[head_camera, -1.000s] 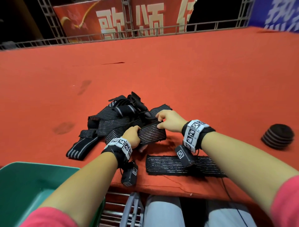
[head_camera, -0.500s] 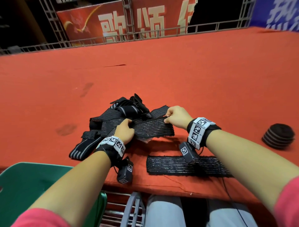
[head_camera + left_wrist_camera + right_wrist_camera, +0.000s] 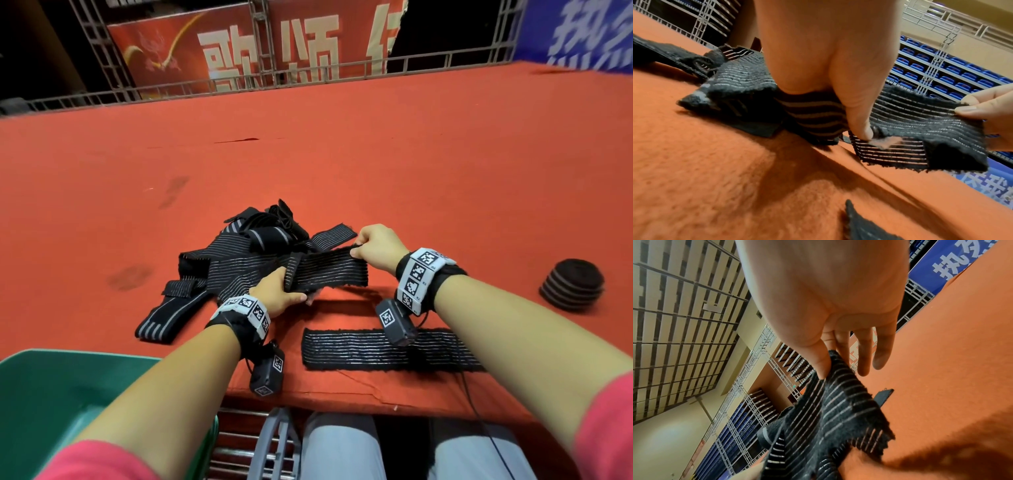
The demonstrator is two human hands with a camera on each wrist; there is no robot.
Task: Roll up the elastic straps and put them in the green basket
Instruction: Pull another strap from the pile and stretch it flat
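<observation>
Left hand (image 3: pixel 279 291) grips one end and right hand (image 3: pixel 375 248) pinches the other, thumb against forefinger, of a black ribbed elastic strap with thin pale stripes (image 3: pixel 329 272), held taut just above a fuzzy orange-red felt tabletop (image 3: pixel 411 171). At the held strap's 10 o'clock, touching it, lies a tangled heap of similar black striped straps (image 3: pixel 233 260). At its 6 o'clock a flat strap (image 3: pixel 359 349) lies stretched out; at 3 o'clock, well apart, sits a rolled strap coil (image 3: pixel 571 287). The smooth green plastic basket (image 3: pixel 41 383) waits at 8 o'clock, below the table edge.
</observation>
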